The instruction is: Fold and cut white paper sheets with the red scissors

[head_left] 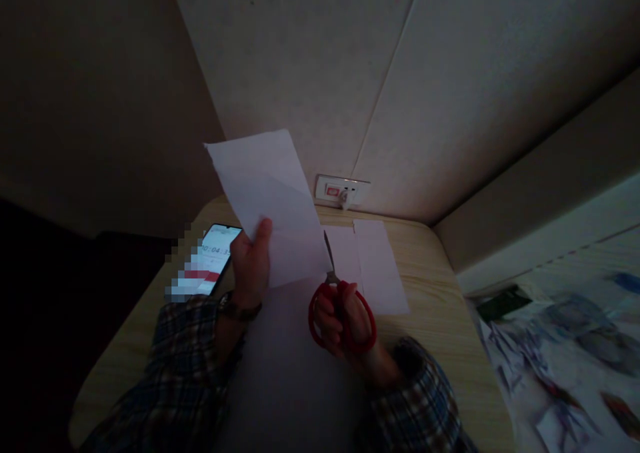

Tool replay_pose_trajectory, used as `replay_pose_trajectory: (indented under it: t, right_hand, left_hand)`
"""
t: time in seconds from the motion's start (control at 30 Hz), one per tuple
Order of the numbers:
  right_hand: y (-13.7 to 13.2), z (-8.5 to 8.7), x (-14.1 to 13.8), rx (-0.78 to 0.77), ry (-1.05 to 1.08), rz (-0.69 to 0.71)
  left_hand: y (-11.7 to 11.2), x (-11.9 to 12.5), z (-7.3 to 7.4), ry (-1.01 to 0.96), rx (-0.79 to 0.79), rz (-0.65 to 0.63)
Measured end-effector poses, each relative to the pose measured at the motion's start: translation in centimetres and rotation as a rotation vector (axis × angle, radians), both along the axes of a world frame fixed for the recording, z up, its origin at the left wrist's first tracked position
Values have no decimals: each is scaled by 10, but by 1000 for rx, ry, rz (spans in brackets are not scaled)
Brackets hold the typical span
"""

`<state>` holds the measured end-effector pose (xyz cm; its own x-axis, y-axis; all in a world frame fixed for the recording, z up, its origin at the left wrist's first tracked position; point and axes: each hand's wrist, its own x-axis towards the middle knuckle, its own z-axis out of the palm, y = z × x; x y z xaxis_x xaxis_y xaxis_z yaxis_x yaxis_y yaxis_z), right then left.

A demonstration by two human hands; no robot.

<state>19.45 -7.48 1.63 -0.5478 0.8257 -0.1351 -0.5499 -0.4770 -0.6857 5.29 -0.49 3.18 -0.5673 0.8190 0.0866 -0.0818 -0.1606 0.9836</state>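
A white sheet of paper (270,180) is raised above the table, tilted, with my left hand (253,260) pinching its lower left part, thumb on top. My right hand (337,316) is closed through the red handles of a pair of scissors (329,256). The scissors point up and away from me, beside the right edge of the raised sheet; whether the blades touch it I cannot tell. Behind the scissors, cut pieces of white paper (383,266) lie flat on the table. More pale paper or cloth, too dark to name, shows below the hands.
A phone (213,260) with a lit timer screen lies left of my left hand on the wooden table (430,286). A wall socket (343,190) with a plug sits just behind the table. Blurred plastic bags and papers (575,346) lie to the right.
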Motion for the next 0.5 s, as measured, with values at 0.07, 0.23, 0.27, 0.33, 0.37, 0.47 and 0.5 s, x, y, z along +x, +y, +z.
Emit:
replay_pose_trajectory:
  t: [0.07, 0.23, 0.27, 0.33, 0.37, 0.47, 0.5]
  right_hand:
    - [0, 2, 3, 0, -19, -21]
    - [15, 15, 27, 21, 19, -361]
    - [19, 16, 31, 40, -20, -410]
    - [24, 16, 37, 131, -132, -397]
    - [24, 15, 38, 203, -213, -403]
    - [21, 14, 39, 399, -537, -490]
    - [19, 15, 39, 436, -655, -542]
  left_hand:
    - [1, -2, 0, 10, 4, -8]
    - [7, -18, 3, -118, 42, 191]
    - [7, -20, 4, -116, 15, 157]
    - [4, -20, 7, -73, -37, 62]
    - [2, -18, 8, -52, -75, -21]
    - [-5, -11, 14, -96, -213, -365]
    - [-6, -10, 16, -117, -259, -459]
